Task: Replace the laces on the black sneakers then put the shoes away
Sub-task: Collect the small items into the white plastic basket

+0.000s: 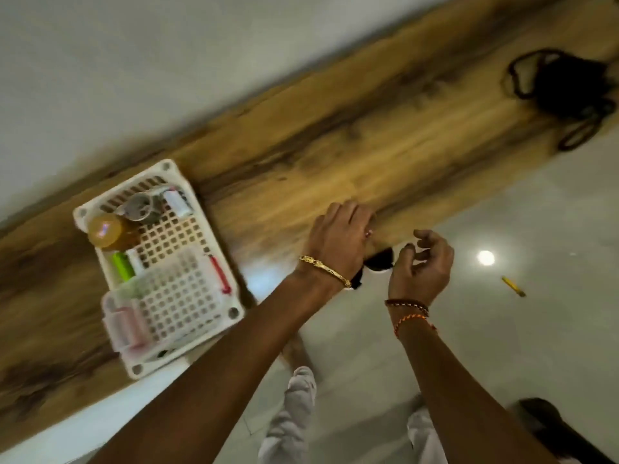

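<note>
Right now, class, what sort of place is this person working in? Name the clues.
Probably a room in a home, though the frame is blurred. A wooden table stands against a plain wall, a white basket of small household items sits on it, and the floor is glossy tile.

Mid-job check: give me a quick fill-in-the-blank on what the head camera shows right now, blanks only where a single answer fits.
1. The white basket sits on the ____ shelf.
2. The gold bangle is on the ____ wrist.
3. The yellow pencil lies on the ____.
4. The tangle of dark laces lies at the shelf's ____ end.

Missing words: wooden; left; floor; far right
</note>
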